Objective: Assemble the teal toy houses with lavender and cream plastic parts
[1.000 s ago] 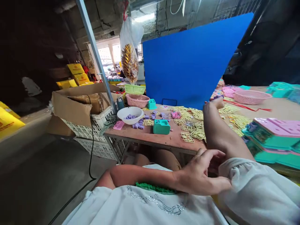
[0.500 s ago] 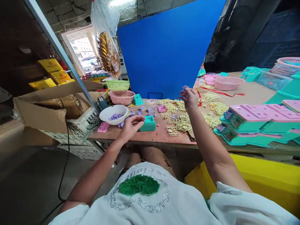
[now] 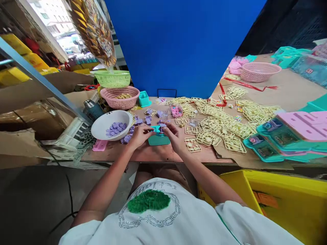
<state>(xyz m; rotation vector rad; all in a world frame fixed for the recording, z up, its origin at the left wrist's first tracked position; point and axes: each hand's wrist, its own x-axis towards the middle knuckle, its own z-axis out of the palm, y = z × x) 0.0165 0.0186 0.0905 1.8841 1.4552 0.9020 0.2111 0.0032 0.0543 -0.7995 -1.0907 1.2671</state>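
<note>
A white bowl (image 3: pixel 98 130) of purple bits (image 3: pixel 116 129) sits left of the hands; the left hand (image 3: pixel 139 136), fingers nearly together, meets the teal box (image 3: pixel 158 140), its grip unclear; the box stands between both hands, a blue board (image 3: pixel 184 44) blocking beyond; the right hand (image 3: pixel 176 135) pinches a purple piece (image 3: pixel 162 125); rightward lie yellow frames (image 3: pixel 219 119), then stacked boxes (image 3: pixel 304 124).

No legible text or numbers
</note>
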